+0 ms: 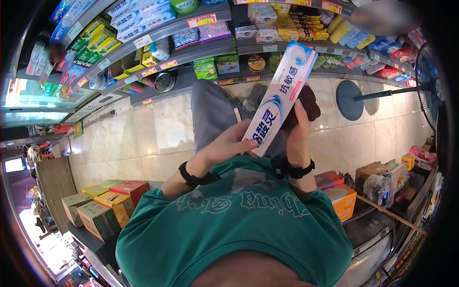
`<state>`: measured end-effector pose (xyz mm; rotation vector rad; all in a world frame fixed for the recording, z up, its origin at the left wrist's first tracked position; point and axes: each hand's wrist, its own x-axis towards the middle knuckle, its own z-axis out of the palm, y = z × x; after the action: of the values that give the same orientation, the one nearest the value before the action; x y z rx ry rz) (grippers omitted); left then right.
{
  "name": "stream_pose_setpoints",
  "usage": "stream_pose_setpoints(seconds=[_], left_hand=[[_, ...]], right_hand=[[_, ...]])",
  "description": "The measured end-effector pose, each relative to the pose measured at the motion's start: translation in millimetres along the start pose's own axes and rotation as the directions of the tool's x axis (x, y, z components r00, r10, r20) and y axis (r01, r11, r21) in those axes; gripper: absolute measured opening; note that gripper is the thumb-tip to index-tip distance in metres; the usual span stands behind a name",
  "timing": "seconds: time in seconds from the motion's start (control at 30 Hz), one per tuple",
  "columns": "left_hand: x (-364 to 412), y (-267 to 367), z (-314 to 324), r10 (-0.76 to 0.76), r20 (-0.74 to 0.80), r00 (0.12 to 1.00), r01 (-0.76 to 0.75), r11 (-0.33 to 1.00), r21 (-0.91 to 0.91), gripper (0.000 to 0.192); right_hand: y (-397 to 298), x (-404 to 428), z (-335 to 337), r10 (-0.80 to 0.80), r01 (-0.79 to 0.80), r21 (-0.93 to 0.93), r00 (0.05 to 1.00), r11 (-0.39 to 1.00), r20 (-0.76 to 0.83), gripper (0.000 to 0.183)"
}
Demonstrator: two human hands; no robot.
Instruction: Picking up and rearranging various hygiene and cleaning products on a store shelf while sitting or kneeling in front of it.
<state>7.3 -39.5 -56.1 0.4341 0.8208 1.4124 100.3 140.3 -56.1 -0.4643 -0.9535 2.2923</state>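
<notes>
A long white-and-blue toothpaste box (276, 104) slants across the view in front of my chest, its printed face up. The near end of this carton sits in my left hand (233, 140), thumb on top and fingers beneath. My right hand (301, 122) is closed on a bunched dark brown cloth (310, 102), right beside the box's right edge. Part of the cloth is hidden behind the carton. Whether my right fingers also touch the box cannot be made out.
Curved shelves (215, 39) ahead carry stacked toothpaste boxes (140, 18), soap boxes (263, 32) and bottles (349, 32). A pedestal fan (426, 86) stands at the right on a round base (349, 100). Cartons (98, 219) sit behind me at left, an orange box (340, 204) at right.
</notes>
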Motion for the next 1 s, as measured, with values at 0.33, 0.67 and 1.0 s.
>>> stream_pose_setpoints(seconds=[0.33,0.67,1.0], left_hand=[[7,8,18,0.689,-0.212,0.693,0.242,0.055,0.969,0.062],[4,12,9,0.672,-0.115,0.731,0.164,-0.009,0.986,0.067],[5,16,-4,0.730,-0.044,0.682,0.223,-0.150,0.963,0.059]], right_hand=[[45,-11,-4,0.015,-0.014,0.013,0.997,1.000,-0.077,0.052],[-15,37,-41,-0.170,0.183,0.035,0.957,0.982,-0.234,0.033],[25,16,-12,-0.025,0.052,0.090,0.960,0.995,-0.279,0.036]])
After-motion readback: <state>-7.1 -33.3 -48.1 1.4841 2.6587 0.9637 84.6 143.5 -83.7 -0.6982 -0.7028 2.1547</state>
